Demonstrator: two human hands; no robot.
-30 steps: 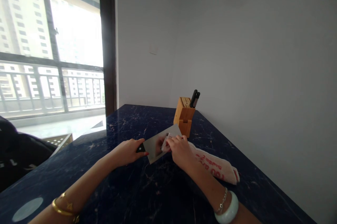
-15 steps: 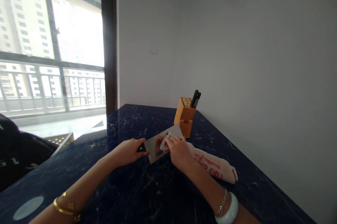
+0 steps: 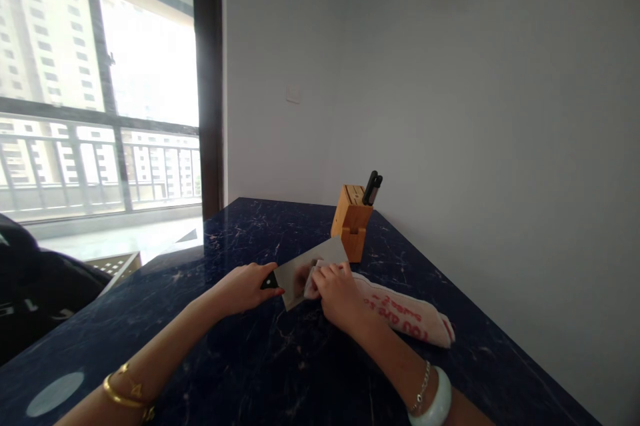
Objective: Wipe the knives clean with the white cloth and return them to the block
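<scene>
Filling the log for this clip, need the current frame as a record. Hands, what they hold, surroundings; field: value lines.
left_hand: left hand grips the cleaver by its black handle
right_hand: right hand holds a whitish cloth against the blade
towel: red-lettered towel beside the right forearm; whether it joins the cloth is hidden
knife_block: wooden knife block upright beyond the cleaver, black handles sticking out
surface: dark blue veined table
wrists: left, gold bangle; right, chain bracelet and pale bangle
</scene>
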